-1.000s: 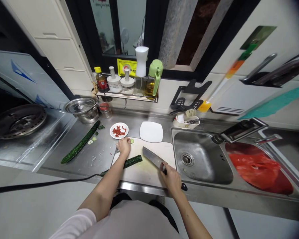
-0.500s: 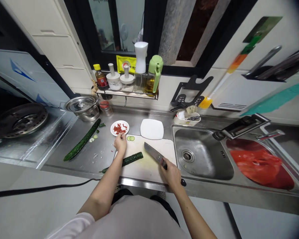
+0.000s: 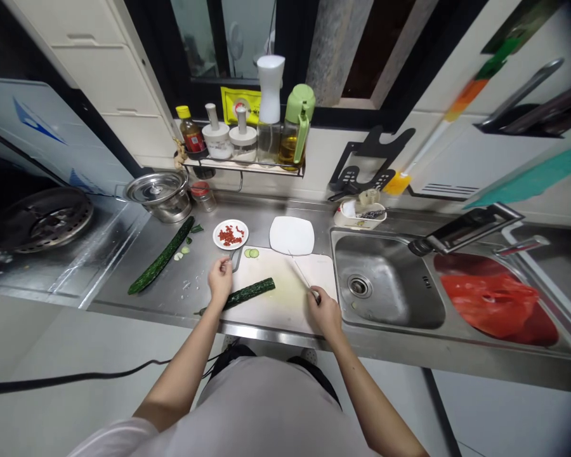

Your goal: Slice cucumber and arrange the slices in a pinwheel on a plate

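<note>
My right hand (image 3: 325, 312) grips the handle of a kitchen knife (image 3: 301, 271), whose blade appears nearly edge-on above the white cutting board (image 3: 309, 316). My left hand (image 3: 220, 279) is curled, thumb and fingertips together, by the board's left edge; whether anything small is in it, I cannot make out. Just right of that hand, a cut cucumber (image 3: 251, 291) lies across the board, its stem end past the left edge. Some thin cucumber slices (image 3: 251, 253) rest near the board's top left. Behind my left hand stands a small white plate (image 3: 217, 238) with chopped red pieces.
A whole cucumber (image 3: 162, 257) and garlic cloves (image 3: 177, 256) lie on the steel counter to the left. A white square plate (image 3: 292, 235) sits behind the board. To the right is a sink (image 3: 390, 279), with a red plastic bag (image 3: 490, 304) beyond it. A lidded pot (image 3: 164, 200) stands back left.
My left hand has drawn back from the small plate, down and to the left. The knife has turned from showing its flat side to nearly edge-on. The view has tilted slightly.
</note>
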Available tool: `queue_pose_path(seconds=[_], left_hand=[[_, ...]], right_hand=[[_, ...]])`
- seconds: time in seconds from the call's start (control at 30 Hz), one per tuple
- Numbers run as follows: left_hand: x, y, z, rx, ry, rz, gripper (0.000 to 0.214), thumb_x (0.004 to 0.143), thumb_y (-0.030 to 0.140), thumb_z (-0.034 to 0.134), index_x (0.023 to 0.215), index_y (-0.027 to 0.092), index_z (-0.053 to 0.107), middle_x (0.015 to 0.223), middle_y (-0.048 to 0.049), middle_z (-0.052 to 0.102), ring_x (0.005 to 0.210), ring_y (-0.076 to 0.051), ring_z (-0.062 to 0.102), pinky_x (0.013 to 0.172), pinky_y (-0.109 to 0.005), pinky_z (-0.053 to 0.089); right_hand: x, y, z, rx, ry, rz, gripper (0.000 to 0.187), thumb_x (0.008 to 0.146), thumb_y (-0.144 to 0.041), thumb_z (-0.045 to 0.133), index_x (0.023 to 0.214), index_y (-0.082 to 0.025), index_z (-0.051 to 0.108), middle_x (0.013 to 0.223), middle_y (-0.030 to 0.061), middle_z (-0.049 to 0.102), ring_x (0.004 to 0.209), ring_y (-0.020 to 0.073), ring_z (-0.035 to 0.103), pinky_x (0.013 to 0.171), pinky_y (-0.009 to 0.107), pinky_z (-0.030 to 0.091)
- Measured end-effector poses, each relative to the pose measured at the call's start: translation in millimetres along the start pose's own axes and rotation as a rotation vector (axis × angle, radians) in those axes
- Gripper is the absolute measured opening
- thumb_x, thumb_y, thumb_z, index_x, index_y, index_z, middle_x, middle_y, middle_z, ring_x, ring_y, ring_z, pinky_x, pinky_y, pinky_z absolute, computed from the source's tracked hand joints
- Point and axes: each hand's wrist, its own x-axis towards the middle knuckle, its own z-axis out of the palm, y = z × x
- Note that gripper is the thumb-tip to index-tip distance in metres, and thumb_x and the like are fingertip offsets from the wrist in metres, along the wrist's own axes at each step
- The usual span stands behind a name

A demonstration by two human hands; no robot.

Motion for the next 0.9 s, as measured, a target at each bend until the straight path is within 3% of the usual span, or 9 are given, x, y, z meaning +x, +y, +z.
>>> queue_pose_path(seconds=[0.2, 0.33, 0.57, 0.9], left_hand=[[-44.0, 24.1, 11.4, 0.246, -0.329, 0.369, 0.022, 0.09, 0.031, 0.051, 0.1, 0.022, 0.069, 0.099, -0.0063, 0.068, 0.096, -0.02, 0.059, 0.089, -0.034, 0.044], [-57.9, 34.2, 17.4, 0.337, -0.482, 0.483, 0.023, 0.092, 0.032, 0.051, 0.103, 0.024, 0.069, 0.102, -0.0067, 0.067, 0.099, -0.02, 0.059, 0.091, -0.035, 0.043], [-56.8, 29.1, 26.5, 0.288, -0.534, 0.574, 0.027, 0.093, 0.032, 0.05, 0.11, 0.025, 0.07, 0.11, -0.0058, 0.066, 0.102, -0.018, 0.059, 0.093, -0.032, 0.046], [-58.8, 19.3, 32.8, 0.302, -0.586, 0.55, 0.029, 0.094, 0.033, 0.048, 0.113, 0.026, 0.069, 0.108, -0.0042, 0.068, 0.101, -0.017, 0.06, 0.092, -0.03, 0.047]], right_hand=[[0.4, -9.0, 3.4, -0.01, -0.017, -0.068, 0.037, 0.096, -0.037, 0.038, 0.119, -0.023, 0.062, 0.095, 0.0056, 0.071, 0.084, 0.0178, 0.062, 0.067, 0.024, 0.034], [-1.6, -17.8, 3.5, -0.105, -0.086, -0.114, 0.035, 0.097, -0.03, 0.034, 0.113, -0.016, 0.062, 0.093, 0.0082, 0.071, 0.083, 0.0175, 0.062, 0.068, 0.024, 0.033], [-8.5, -35.1, -0.2, -0.138, -0.179, -0.179, 0.034, 0.097, -0.032, 0.035, 0.118, -0.016, 0.056, 0.096, 0.0082, 0.069, 0.088, 0.0188, 0.062, 0.068, 0.025, 0.033], [-19.5, -59.2, -1.9, -0.191, -0.283, -0.255, 0.031, 0.098, -0.028, 0.032, 0.114, -0.016, 0.055, 0.1, 0.0118, 0.069, 0.094, 0.0216, 0.063, 0.073, 0.027, 0.037]])
